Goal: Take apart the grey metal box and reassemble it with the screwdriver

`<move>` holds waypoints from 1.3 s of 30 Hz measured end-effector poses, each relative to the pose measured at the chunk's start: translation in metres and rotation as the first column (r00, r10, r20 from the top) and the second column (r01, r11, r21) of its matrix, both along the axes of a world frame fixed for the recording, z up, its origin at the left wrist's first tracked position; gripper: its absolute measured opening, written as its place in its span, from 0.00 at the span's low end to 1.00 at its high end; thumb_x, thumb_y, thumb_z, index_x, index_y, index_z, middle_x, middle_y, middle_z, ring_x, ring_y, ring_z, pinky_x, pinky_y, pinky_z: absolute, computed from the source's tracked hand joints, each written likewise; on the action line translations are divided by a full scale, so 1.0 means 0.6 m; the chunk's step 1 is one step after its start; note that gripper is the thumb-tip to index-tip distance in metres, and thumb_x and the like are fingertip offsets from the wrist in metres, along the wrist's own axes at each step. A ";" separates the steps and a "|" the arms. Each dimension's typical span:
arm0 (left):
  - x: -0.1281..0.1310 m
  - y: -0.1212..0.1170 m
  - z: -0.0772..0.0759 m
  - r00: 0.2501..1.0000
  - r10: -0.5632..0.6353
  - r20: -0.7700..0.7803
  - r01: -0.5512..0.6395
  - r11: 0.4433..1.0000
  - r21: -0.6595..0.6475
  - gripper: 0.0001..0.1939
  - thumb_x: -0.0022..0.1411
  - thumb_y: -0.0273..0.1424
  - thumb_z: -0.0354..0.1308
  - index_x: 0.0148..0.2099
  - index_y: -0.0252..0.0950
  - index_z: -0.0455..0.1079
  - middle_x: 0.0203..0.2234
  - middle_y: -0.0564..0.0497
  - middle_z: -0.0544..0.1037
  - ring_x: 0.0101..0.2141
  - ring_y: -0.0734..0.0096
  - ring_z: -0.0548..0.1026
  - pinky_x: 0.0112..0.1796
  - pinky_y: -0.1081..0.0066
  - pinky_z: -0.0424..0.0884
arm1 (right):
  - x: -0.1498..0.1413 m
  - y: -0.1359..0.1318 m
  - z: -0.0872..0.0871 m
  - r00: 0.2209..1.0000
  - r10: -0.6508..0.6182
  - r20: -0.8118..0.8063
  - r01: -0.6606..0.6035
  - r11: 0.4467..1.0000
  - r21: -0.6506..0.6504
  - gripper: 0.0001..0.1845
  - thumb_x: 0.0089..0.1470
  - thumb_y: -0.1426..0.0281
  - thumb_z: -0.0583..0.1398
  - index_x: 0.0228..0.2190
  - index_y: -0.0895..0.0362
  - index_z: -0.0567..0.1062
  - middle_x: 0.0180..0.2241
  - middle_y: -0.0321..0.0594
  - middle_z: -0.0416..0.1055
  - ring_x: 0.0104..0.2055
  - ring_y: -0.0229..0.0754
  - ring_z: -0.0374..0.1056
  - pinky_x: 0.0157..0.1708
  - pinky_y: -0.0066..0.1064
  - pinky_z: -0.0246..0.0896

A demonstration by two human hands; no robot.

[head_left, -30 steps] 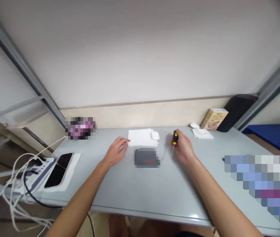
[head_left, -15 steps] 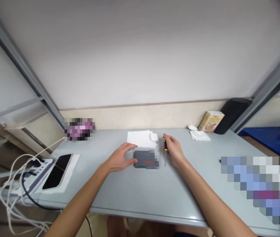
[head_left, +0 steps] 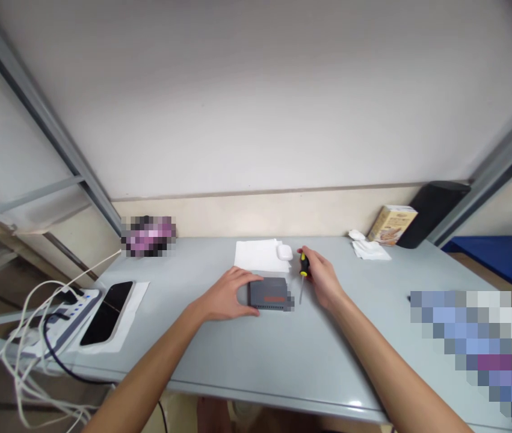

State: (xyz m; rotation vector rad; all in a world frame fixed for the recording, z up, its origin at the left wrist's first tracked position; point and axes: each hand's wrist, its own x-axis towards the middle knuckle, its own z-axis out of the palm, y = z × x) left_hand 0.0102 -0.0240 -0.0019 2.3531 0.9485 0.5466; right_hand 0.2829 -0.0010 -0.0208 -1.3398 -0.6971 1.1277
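Observation:
A small dark grey box (head_left: 268, 291) with orange lettering and a row of small marks along its front edge lies flat on the desk. My left hand (head_left: 233, 293) is around its left side, fingers at the far edge and thumb at the near edge. To the right of the box, my right hand (head_left: 321, 275) grips a screwdriver (head_left: 304, 265) by its black and yellow handle. The metal shaft points down and toward me, apart from the box. Behind the box lie white paper sheets (head_left: 256, 255) and a white rounded case (head_left: 284, 252).
On the left are a black-screened phone (head_left: 106, 313) on paper and a power strip (head_left: 73, 313) with tangled cables. Crumpled tissue (head_left: 370, 249), a yellow carton (head_left: 391, 225) and a black cylinder (head_left: 434, 210) stand back right. A blurred patterned item (head_left: 476, 343) covers the right side.
My left hand has closed in on the grey box, thumb and fingers now at its edges. The screwdriver in my right hand has tilted slightly. The view has shifted a little.

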 end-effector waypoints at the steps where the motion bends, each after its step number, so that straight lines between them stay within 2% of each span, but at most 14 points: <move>1: 0.000 0.000 0.001 1.000 -0.003 0.001 0.003 1.000 -0.001 0.37 0.55 0.41 0.76 0.65 0.49 0.70 0.56 0.46 0.76 0.57 0.53 0.69 0.60 0.53 0.67 | 0.000 0.000 0.000 1.000 0.000 0.004 0.000 1.000 -0.007 0.21 0.50 0.50 0.67 0.34 0.55 0.82 0.27 0.33 0.68 0.27 0.36 0.60 0.23 0.25 0.53; 10: -0.003 0.001 -0.002 1.000 -0.004 0.030 0.005 0.999 -0.035 0.34 0.56 0.37 0.74 0.64 0.47 0.70 0.55 0.46 0.77 0.56 0.53 0.69 0.59 0.55 0.67 | 0.001 0.004 -0.004 1.000 -0.012 -0.009 0.012 1.000 -0.011 0.21 0.50 0.50 0.67 0.33 0.56 0.81 0.25 0.34 0.66 0.25 0.36 0.58 0.22 0.27 0.54; 18: -0.003 -0.002 0.008 1.000 -0.004 0.005 0.004 0.997 -0.081 0.35 0.57 0.36 0.73 0.66 0.48 0.68 0.56 0.47 0.75 0.58 0.52 0.67 0.61 0.55 0.66 | 0.002 0.007 -0.013 1.000 -0.025 -0.005 0.025 1.000 -0.005 0.20 0.54 0.50 0.65 0.27 0.53 0.71 0.24 0.34 0.68 0.24 0.38 0.60 0.23 0.30 0.55; 21: -0.004 -0.002 0.008 1.000 -0.004 0.004 0.005 0.996 -0.089 0.36 0.57 0.37 0.73 0.66 0.48 0.67 0.56 0.46 0.74 0.58 0.52 0.67 0.61 0.53 0.65 | 0.001 0.007 -0.015 0.999 -0.042 0.034 0.042 0.999 -0.009 0.21 0.56 0.50 0.64 0.26 0.53 0.70 0.24 0.35 0.68 0.26 0.39 0.61 0.24 0.30 0.56; 26: -0.004 0.000 0.003 1.000 0.006 -0.013 -0.007 0.997 -0.075 0.39 0.54 0.42 0.76 0.66 0.48 0.68 0.56 0.45 0.73 0.58 0.51 0.67 0.62 0.52 0.64 | 0.000 0.007 -0.012 0.999 -0.021 0.039 0.021 1.000 -0.015 0.22 0.55 0.49 0.64 0.26 0.53 0.70 0.23 0.34 0.68 0.23 0.37 0.58 0.24 0.31 0.55; 30: -0.003 -0.001 0.002 1.000 0.008 -0.011 -0.008 0.998 -0.065 0.37 0.56 0.41 0.74 0.66 0.48 0.68 0.57 0.45 0.74 0.58 0.51 0.67 0.62 0.53 0.65 | -0.001 0.007 -0.013 0.999 -0.021 0.036 0.021 1.000 -0.009 0.22 0.55 0.49 0.64 0.26 0.53 0.68 0.21 0.32 0.67 0.22 0.37 0.58 0.25 0.31 0.54; 39: -0.003 0.000 0.002 1.000 -0.004 -0.002 0.004 0.998 -0.066 0.36 0.57 0.41 0.74 0.66 0.48 0.68 0.58 0.46 0.75 0.58 0.50 0.68 0.61 0.53 0.64 | -0.003 0.003 -0.008 1.000 -0.001 0.025 0.001 1.000 0.010 0.18 0.55 0.52 0.63 0.31 0.54 0.73 0.23 0.32 0.68 0.21 0.36 0.58 0.25 0.31 0.52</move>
